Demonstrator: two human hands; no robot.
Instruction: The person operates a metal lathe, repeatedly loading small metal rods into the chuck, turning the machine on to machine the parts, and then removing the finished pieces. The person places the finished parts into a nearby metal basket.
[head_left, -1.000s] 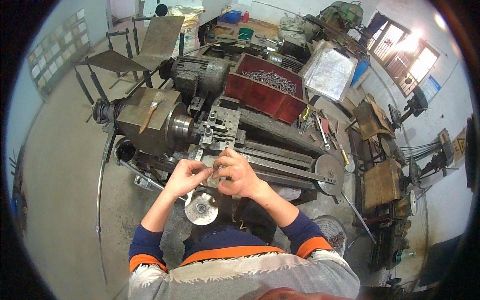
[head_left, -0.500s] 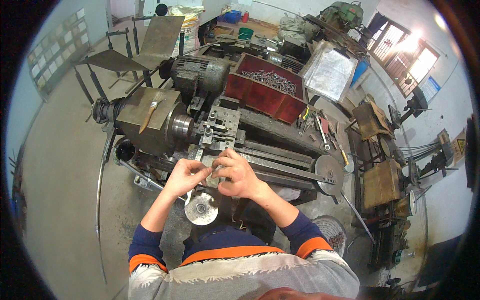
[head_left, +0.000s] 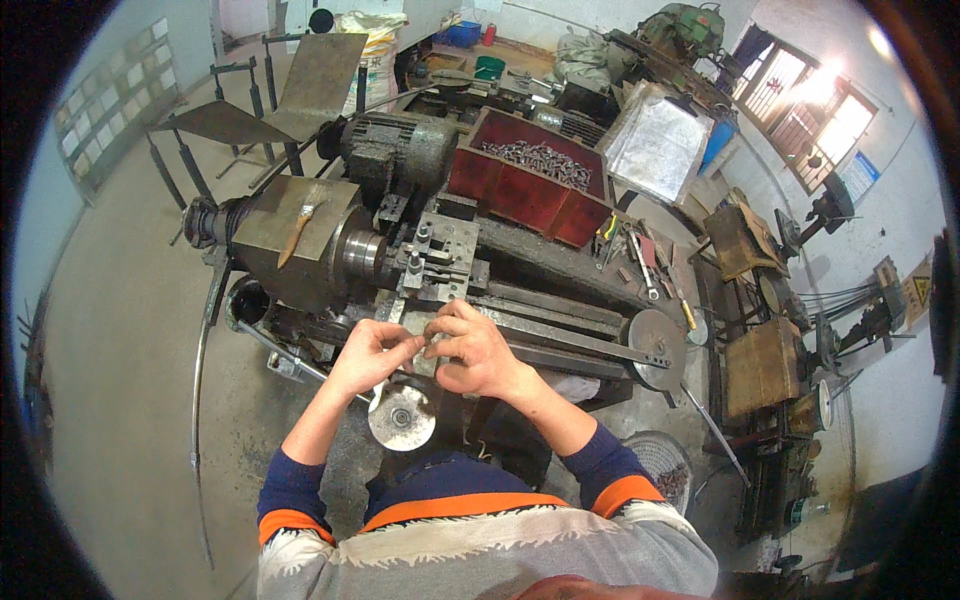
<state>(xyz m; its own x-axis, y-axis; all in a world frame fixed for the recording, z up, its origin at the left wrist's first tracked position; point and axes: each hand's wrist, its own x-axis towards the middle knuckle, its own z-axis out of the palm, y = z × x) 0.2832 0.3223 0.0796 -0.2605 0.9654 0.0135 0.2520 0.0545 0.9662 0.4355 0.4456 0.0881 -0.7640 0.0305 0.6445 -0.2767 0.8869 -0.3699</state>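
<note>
Left hand (head_left: 372, 352) and right hand (head_left: 478, 352) pinched together on a small grey part (head_left: 430, 345), fingertips closed round it, just in front of lathe carriage (head_left: 440, 262). Looks mid-handling: part not yet on machine. Red tray (head_left: 520, 190) of finished-looking pieces behind. Part shape, exact grip hidden by fingers.

Two hands (head_left: 425, 352), one lathe (head_left: 330, 250)
</note>
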